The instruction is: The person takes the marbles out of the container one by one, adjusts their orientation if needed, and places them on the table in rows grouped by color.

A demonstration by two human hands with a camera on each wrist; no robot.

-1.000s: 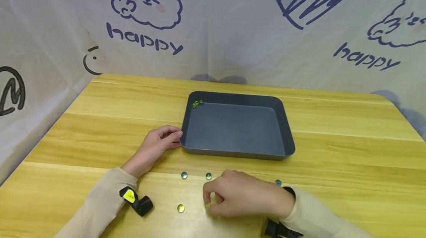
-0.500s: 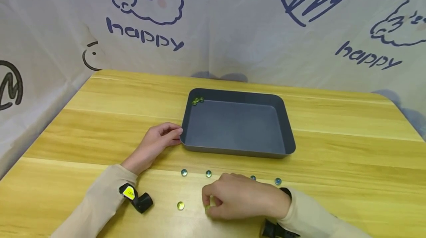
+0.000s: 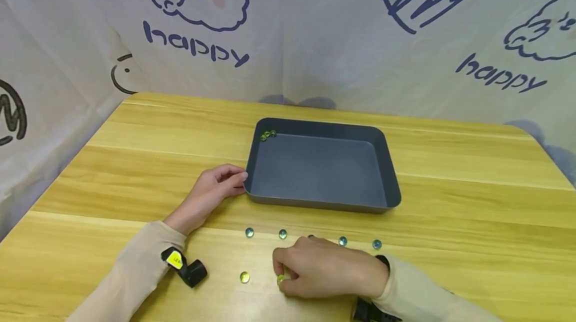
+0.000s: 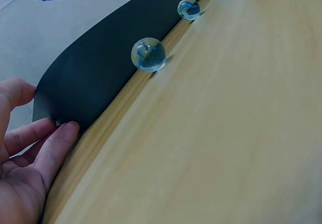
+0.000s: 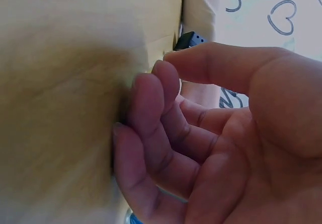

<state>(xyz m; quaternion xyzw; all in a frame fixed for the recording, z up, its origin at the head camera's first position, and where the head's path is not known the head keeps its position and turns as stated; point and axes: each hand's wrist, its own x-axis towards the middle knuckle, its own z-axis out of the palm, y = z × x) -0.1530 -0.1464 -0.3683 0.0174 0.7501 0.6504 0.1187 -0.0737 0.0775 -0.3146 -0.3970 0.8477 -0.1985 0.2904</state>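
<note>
My left hand touches the near left corner of a dark grey rectangular tray; in the left wrist view its fingertips lie against the outer wall. Low over the table, my right hand pinches a yellow-green marble between thumb and forefinger. The right wrist view shows curled fingers, with that marble mostly hidden. To the left lies another yellow marble. Three yellow-green marbles sit together in the tray's far left corner.
Several blue-swirled marbles form a row before the tray, including a left one and a right one. The right hand partly covers one. Behind the wooden table hangs a white cloth with drawings.
My right hand has drawn slightly toward the right, uncovering more of the blue marbles behind it. The left hand stays at the tray. The head view has tilted slightly.
</note>
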